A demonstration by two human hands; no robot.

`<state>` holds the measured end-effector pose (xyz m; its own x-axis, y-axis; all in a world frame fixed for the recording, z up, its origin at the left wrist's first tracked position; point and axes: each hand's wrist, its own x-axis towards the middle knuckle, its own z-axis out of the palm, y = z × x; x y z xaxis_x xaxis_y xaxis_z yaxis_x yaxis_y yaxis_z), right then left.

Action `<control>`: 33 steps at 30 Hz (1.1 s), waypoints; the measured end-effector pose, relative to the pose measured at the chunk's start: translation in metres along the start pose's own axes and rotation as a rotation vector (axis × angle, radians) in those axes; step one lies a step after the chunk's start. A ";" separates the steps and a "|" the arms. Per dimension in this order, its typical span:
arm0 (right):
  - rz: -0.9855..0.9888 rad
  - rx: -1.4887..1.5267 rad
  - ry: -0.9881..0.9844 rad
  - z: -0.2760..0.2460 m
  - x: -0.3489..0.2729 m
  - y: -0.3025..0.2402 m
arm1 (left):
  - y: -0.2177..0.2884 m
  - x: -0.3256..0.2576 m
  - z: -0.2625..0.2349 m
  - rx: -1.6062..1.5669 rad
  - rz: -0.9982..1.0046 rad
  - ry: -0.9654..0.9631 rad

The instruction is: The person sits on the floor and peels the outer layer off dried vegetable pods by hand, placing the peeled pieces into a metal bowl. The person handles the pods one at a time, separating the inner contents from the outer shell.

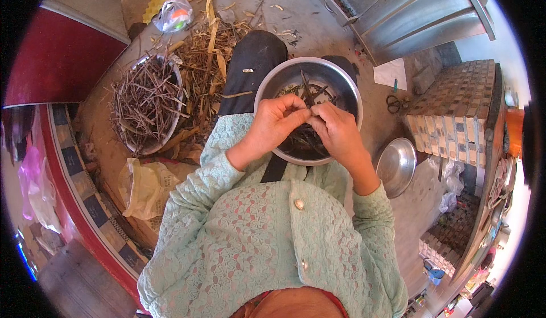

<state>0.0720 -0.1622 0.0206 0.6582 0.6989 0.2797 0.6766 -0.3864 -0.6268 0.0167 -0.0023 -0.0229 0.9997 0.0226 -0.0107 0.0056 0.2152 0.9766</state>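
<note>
**Stem Processing Over the Lap Bowl: Current Step**

Landmark: the steel bowl [267, 90] resting on the person's lap. All positions below are given relative to it.

1. Surroundings. On the floor to the left of the bowl stands a wide basin [170, 139] heaped with dry twigs [145, 102]. Between basin and bowl lies a loose pile of husks [207, 50]. To the lower right of the bowl sits an empty steel dish [397, 166]. Further right, beside the tiled block, lies a pair of scissors [393, 103].

2. Bowl contents. Dark stems [304, 139] and some greenish pieces cover the bottom.

3. Hands. The left hand [273, 124] and right hand [335, 130] meet above the middle of the bowl. The fingers of both are curled closed and pinch one thin dark stem [307, 92].

4. Step in hand. By appearance, the stem is being stripped or split, with the pieces falling into the bowl.

5. Next move. It calls for a firm pinch on each side and a short opposed pull, kept over the bowl.

6. Stem position. It is clamped between the two sets of fingertips; its free end points up toward the bowl's far rim.
</note>
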 end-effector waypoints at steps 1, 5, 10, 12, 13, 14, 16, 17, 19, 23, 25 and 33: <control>0.004 0.010 0.010 0.001 0.000 -0.001 | 0.001 0.000 -0.001 0.061 0.011 0.013; 0.014 0.064 0.000 -0.001 0.001 -0.006 | 0.009 -0.004 0.001 0.062 -0.037 0.027; 0.093 0.110 0.011 0.003 -0.001 -0.009 | 0.014 -0.005 0.003 -0.250 -0.161 0.005; 0.092 0.090 0.020 0.006 -0.002 -0.009 | 0.011 -0.005 0.002 -0.352 -0.199 -0.003; 0.090 0.080 0.023 0.007 -0.002 -0.009 | 0.010 -0.005 0.002 -0.404 -0.217 -0.005; 0.083 0.086 0.035 0.008 -0.002 -0.008 | 0.010 -0.005 0.002 -0.420 -0.221 0.009; 0.070 0.099 0.060 0.009 -0.001 -0.008 | 0.010 -0.005 0.002 -0.449 -0.229 0.037; 0.106 0.151 0.072 0.009 -0.001 -0.009 | 0.010 -0.004 0.002 -0.437 -0.211 0.053; 0.177 0.255 0.093 0.009 -0.002 -0.012 | 0.011 -0.004 0.002 -0.414 -0.174 0.084; 0.072 0.127 0.088 0.008 -0.001 -0.009 | 0.011 -0.006 0.000 -0.371 -0.159 0.060; 0.105 0.142 0.110 0.008 -0.001 -0.010 | 0.013 -0.006 0.001 -0.337 -0.145 0.064; 0.079 0.118 0.172 0.010 -0.002 -0.008 | 0.012 -0.005 0.004 0.268 0.199 0.108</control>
<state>0.0617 -0.1544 0.0179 0.7610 0.5525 0.3401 0.5843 -0.3558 -0.7294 0.0119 -0.0039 -0.0103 0.9735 0.1450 0.1769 -0.1685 -0.0679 0.9834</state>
